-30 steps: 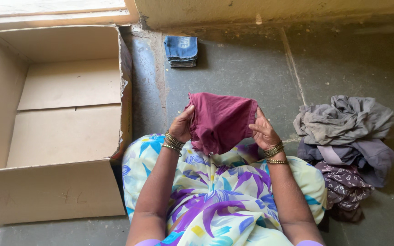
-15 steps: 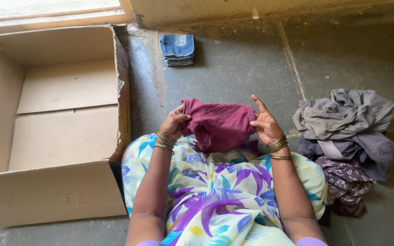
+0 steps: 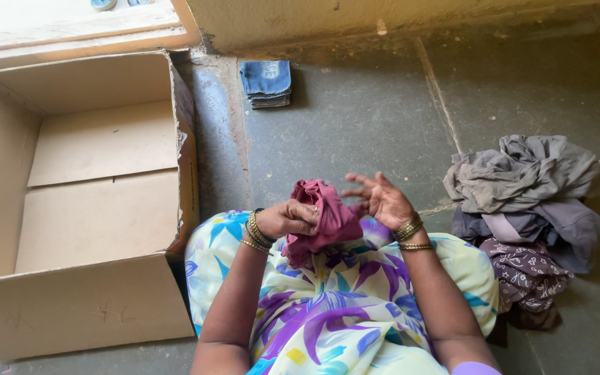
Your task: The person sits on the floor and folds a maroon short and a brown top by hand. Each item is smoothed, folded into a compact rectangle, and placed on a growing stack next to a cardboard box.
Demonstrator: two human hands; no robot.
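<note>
She is partway through folding: the left hand [image 3: 293,219] pinches the bunched maroon garment [image 3: 321,219] over her lap, while the right hand [image 3: 382,201] hovers beside it, fingers spread. Next it likely needs flattening before going anywhere near the open cardboard box [image 3: 92,201] left.

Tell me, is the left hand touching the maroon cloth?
Touching. The head view shows the left hand closed around the bunched maroon cloth, fingers pressed into it over the lap.
</note>
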